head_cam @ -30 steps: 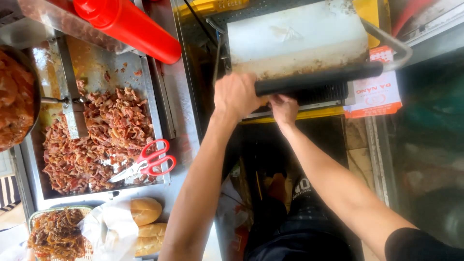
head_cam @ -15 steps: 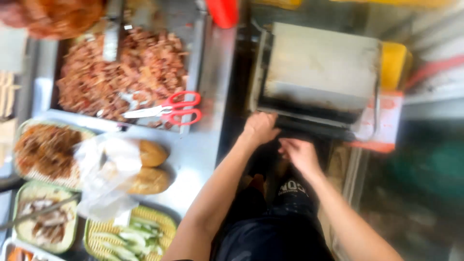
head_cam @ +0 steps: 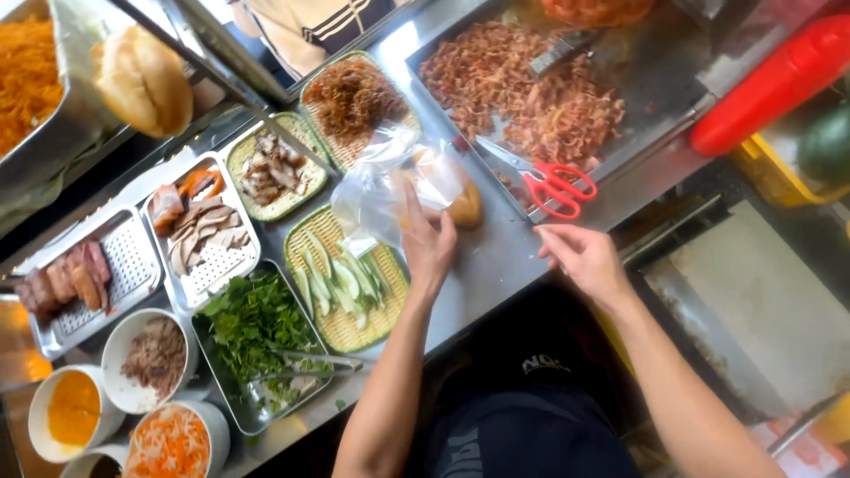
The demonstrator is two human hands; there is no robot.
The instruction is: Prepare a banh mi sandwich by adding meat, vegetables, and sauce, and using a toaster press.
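Note:
My left hand reaches into a clear plastic bag of bread rolls on the steel counter, fingers on the bag. My right hand hovers open at the counter's edge, just below the red-handled scissors. The scissors lie on the rim of a large steel tray of shredded reddish meat. A woven tray of cucumber slices sits just left of my left hand.
Trays of sliced meats, green herbs with tongs and bowls of sauce and pickled shreds fill the left. A red squeeze bottle lies top right. A flat press stands at right. Another bread roll sits upper left.
Both hands left the press handle and moved to the counter. My left hand now touches the bag of bread, my right hand is beside the scissors. The view swung left over the food trays.

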